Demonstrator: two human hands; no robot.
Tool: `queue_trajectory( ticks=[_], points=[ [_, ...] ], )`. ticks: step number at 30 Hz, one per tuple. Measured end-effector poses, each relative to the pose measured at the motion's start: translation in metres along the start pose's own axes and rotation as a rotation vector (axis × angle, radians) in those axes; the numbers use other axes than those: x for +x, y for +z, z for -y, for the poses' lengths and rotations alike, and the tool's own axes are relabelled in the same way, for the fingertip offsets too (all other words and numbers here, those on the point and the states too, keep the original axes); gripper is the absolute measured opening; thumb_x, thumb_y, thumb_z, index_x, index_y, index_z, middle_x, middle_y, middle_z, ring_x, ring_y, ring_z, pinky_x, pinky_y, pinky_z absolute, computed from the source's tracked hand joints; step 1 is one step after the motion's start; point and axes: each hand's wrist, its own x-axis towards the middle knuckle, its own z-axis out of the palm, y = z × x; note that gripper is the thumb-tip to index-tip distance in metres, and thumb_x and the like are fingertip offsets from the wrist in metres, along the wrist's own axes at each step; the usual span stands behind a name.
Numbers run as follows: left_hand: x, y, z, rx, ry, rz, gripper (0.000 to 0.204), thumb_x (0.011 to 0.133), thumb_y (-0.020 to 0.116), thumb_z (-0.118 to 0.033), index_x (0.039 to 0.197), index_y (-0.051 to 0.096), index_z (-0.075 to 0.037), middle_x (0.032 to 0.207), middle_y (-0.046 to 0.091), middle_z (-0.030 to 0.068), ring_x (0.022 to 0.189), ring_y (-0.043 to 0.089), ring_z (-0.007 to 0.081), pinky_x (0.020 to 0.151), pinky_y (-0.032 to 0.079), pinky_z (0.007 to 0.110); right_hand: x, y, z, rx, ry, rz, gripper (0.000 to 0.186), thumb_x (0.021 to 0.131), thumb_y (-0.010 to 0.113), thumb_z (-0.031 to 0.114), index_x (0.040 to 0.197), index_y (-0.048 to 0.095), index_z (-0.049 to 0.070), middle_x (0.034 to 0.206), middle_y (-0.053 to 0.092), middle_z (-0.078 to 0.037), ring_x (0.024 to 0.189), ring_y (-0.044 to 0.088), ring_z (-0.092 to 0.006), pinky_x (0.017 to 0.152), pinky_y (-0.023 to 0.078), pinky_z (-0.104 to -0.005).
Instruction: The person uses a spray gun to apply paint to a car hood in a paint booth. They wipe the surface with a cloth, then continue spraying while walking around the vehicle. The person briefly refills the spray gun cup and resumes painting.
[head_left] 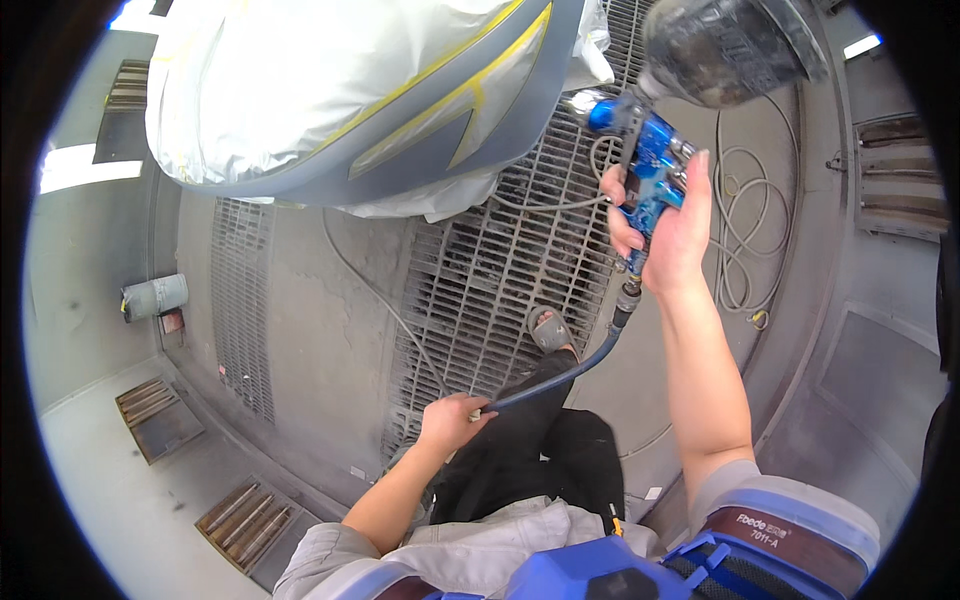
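My right hand (672, 225) is closed around the handle of a blue spray gun (655, 150), raised at the upper right. A dark, paint-stained cup (722, 50) sits on top of the gun, and its silver nozzle end points left toward the car. From the bottom of the handle a dark blue air hose (570, 375) curves down to my left hand (452, 424), whose fingers are closed on it near my thigh. A grey car bumper (370, 150) stands ahead, edged with yellow tape. White masking film (270, 80) covers the car body above it.
Metal floor grating (545, 215) runs under and beside the car. A thin grey hose (385, 305) crosses the floor, and coiled hose (745, 225) lies by the right wall. Wall vents (248, 525) sit low at left; a grey roll (155, 298) is against the left wall.
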Motion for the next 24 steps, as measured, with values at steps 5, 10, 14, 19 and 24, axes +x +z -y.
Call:
queue_trajectory(
  ticks=[5,10,14,19,24],
  points=[
    [0.045,0.004,-0.024,0.047,0.050,0.049,0.028,0.086,0.083,-0.043,0.103,0.083,-0.021,0.095,0.077,0.0038,0.088,0.075,0.0300,0.075,0.061,0.043,0.002,-0.044,-0.014,-0.016,0.236,0.049,0.078,0.108,0.028,0.075,0.122,0.058,0.004,0.087,0.064,-0.007,0.043,0.040,-0.0089,0.039,0.035,-0.0258],
    [0.073,0.030,-0.062,0.083,0.021,0.155,0.028,0.087,0.081,-0.045,0.105,0.083,-0.023,0.098,0.073,0.0039,0.091,0.075,0.0312,0.076,0.061,0.045,0.013,-0.105,-0.022,0.133,0.403,0.295,0.081,0.109,0.024,0.073,0.128,0.057,0.002,0.092,0.066,-0.009,0.043,0.041,-0.0079,0.039,0.035,-0.0241],
    [0.093,0.053,-0.087,0.080,0.000,0.083,0.030,0.091,0.078,-0.048,0.106,0.082,-0.022,0.095,0.071,0.0059,0.088,0.075,0.0324,0.073,0.061,0.045,0.039,-0.148,-0.037,-0.082,0.193,0.070,0.091,0.104,0.022,0.082,0.113,0.061,0.000,0.091,0.064,-0.004,0.046,0.042,-0.0064,0.041,0.034,-0.0232],
    [0.118,0.078,-0.118,0.104,-0.123,0.127,0.029,0.091,0.077,-0.048,0.107,0.081,-0.024,0.101,0.071,0.0060,0.095,0.074,0.0315,0.077,0.061,0.047,0.056,-0.200,-0.060,0.102,0.551,0.360,0.080,0.104,0.034,0.080,0.137,0.056,0.011,0.094,0.065,-0.005,0.048,0.046,-0.0085,0.042,0.036,-0.0255],
    [0.174,0.136,-0.141,0.160,0.002,0.297,0.032,0.090,0.077,-0.049,0.106,0.080,-0.022,0.100,0.070,0.0081,0.099,0.073,0.0332,0.078,0.059,0.049,0.073,-0.256,-0.066,-0.070,0.604,0.427,0.090,0.099,0.027,0.088,0.125,0.059,0.009,0.098,0.067,-0.009,0.045,0.044,-0.0091,0.041,0.037,-0.0263]
  ],
)
